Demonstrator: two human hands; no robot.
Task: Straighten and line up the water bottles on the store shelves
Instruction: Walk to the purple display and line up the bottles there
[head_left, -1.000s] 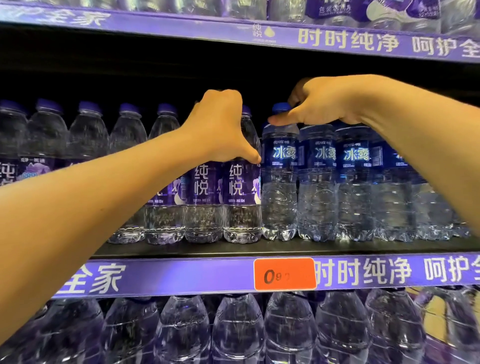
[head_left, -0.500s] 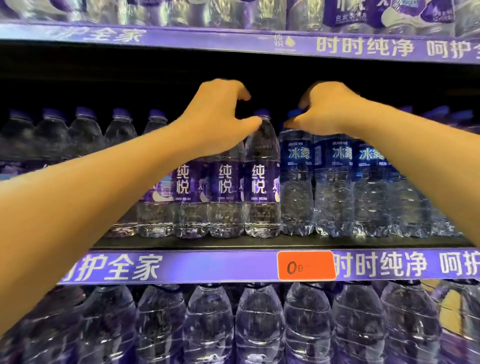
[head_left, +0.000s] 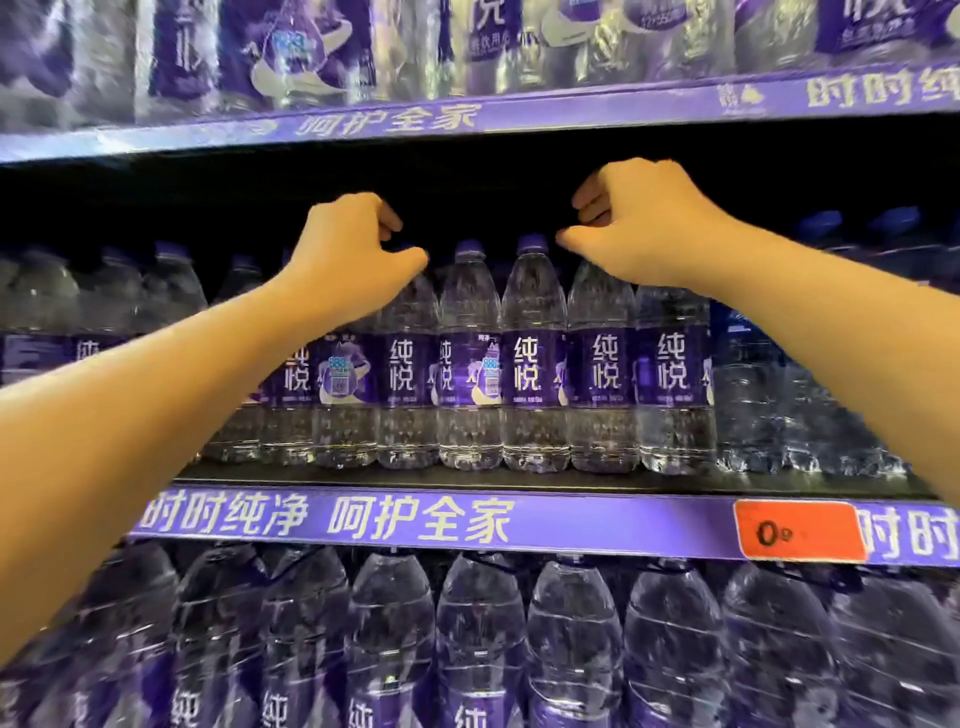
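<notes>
Clear plastic purple-labelled water bottles (head_left: 535, 364) stood in a row on the middle shelf (head_left: 415, 519). Left hand (head_left: 348, 254) and right hand (head_left: 644, 223) hovered above the caps, fingers curled (contact unclear, can't tell).

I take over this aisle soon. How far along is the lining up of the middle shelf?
Looks done: the purple-label bottles stand upright and level at the shelf edge. In hand: the left hand and right hand hover curled over bottle tops; whether either grips a cap is unclear. Left: one label faces sideways, and the blue-label bottles are blurred.
</notes>
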